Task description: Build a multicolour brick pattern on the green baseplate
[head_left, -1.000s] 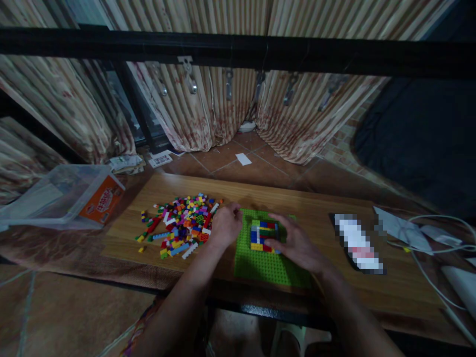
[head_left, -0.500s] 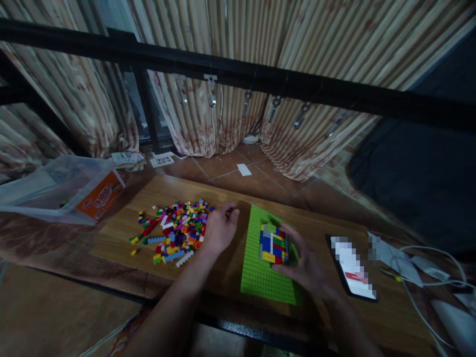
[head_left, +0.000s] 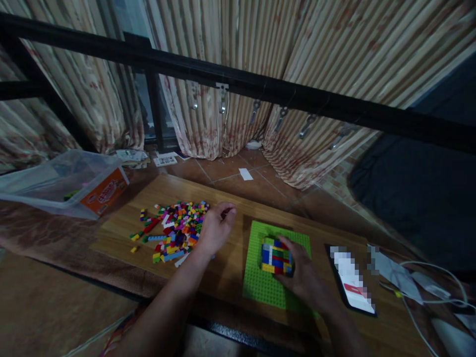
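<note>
A green studded baseplate (head_left: 256, 287) lies on the wooden table, carrying a block of toy bricks (head_left: 270, 255) in blue, yellow, red, white and green. My right hand (head_left: 303, 272) spans the block's right side, thumb near and fingers at the far edge, gripping it. To the left, my left hand (head_left: 217, 228) hovers between the plate and a pile of loose bricks (head_left: 182, 228), its fingers curled together. Whatever lies between those fingers, if anything, is hidden. My left hand and wrist cover the pile's right edge.
A phone (head_left: 351, 280) lies right of the baseplate, with white cables (head_left: 435, 265) and papers beyond it. At the far left stands a clear plastic bin (head_left: 70, 186) with an orange label. A black metal bar (head_left: 253, 82) with hanging clips crosses in front of the curtains.
The baseplate has shifted slightly nearer, and its far right corner now shows. My right hand has stayed on the brick block. My left hand has moved slightly left, fingers still curled.
</note>
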